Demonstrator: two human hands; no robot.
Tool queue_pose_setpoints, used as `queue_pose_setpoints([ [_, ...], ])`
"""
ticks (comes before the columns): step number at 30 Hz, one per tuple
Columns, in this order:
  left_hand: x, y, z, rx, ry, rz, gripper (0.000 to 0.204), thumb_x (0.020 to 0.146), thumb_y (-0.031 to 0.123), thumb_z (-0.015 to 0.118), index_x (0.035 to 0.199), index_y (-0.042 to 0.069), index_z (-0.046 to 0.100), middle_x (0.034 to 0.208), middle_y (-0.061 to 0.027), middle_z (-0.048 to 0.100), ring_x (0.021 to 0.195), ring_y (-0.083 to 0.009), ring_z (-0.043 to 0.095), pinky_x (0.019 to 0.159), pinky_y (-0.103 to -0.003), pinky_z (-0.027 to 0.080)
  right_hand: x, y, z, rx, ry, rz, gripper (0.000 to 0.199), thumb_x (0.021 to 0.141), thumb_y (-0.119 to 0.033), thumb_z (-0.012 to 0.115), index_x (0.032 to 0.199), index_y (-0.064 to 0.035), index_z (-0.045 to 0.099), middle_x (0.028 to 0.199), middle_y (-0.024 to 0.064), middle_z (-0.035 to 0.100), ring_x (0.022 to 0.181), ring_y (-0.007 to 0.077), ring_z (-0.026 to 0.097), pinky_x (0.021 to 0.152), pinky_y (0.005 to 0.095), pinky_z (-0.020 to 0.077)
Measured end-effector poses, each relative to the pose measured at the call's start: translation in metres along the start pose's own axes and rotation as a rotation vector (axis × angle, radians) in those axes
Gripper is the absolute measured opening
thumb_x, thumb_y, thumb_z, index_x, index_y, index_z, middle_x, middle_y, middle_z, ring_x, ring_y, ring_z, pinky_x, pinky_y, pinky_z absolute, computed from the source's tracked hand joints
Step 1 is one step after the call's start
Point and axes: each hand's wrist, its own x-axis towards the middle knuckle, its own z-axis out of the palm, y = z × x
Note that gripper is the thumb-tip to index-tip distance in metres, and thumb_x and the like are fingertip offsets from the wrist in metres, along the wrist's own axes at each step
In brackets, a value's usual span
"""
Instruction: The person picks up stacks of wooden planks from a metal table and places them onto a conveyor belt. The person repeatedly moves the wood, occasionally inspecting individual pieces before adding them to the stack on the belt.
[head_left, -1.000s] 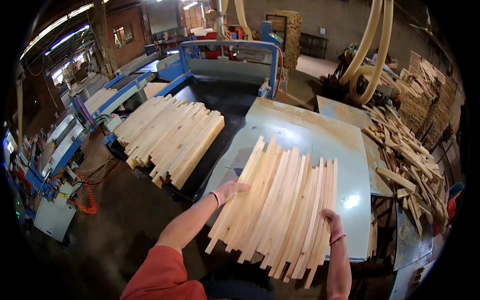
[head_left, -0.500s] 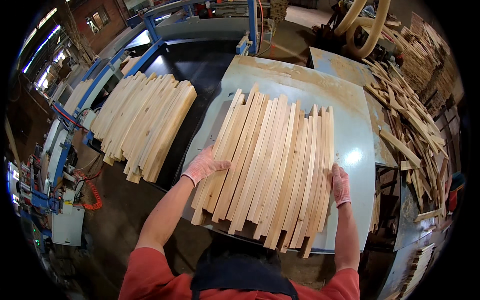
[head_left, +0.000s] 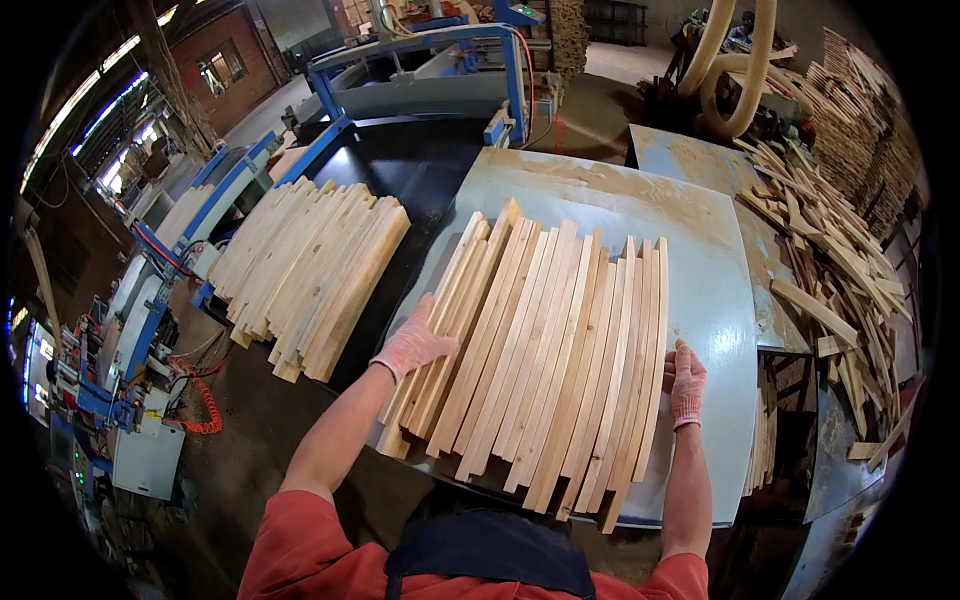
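A fan of several pale wooden slats (head_left: 545, 350) lies side by side on a light blue metal table (head_left: 715, 290). My left hand (head_left: 412, 347), in a pink knit glove, rests flat on the slats at the fan's left edge. Pressed against the outermost slat on the right side is my gloved right hand (head_left: 686, 382), fingers pointing up. Neither hand closes around a slat. The near ends of the slats overhang the table's front edge.
A second stack of similar slats (head_left: 315, 265) lies on the black bed of a blue-framed machine (head_left: 420, 75) to the left. Heaps of scrap wood (head_left: 835, 260) fill the right side. Beige hoses (head_left: 735, 65) hang at the back. A control box with orange cable (head_left: 150, 450) stands lower left.
The view has tipped down and nearer to the table. Both hands have stayed at the fan's two sides, the left one now lying further onto the slats.
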Motion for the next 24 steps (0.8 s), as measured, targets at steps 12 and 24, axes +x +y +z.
queue_pose_setpoints([
  [12, -0.007, 0.007, -0.015, 0.383, 0.169, -0.164, 0.117, 0.08, 0.044, 0.078, 0.171, 0.006, 0.015, 0.166, -0.0234, 0.041, 0.152, -0.0371, 0.044, 0.124, -0.041, 0.04, -0.008, 0.009, 0.002, -0.082, 0.155, -0.095, 0.04, 0.109, -0.023, 0.067, 0.144, -0.0039, 0.065, 0.075, -0.007, 0.058, 0.056, 0.0027, 0.047, 0.048, 0.0217, 0.0361],
  [24, 0.032, -0.089, -0.083, 0.845, 0.244, -0.136, 0.104, 0.089, 0.045, 0.073, 0.17, 0.008, 0.021, 0.177, -0.0159, 0.022, 0.163, -0.0341, 0.023, 0.129, -0.057, 0.018, -0.018, -0.031, 0.017, -0.152, 0.099, 0.029, 0.032, 0.111, -0.03, 0.063, 0.123, -0.0009, 0.069, 0.086, 0.0014, 0.068, 0.065, 0.0084, 0.063, 0.055, 0.0231, 0.0511],
])
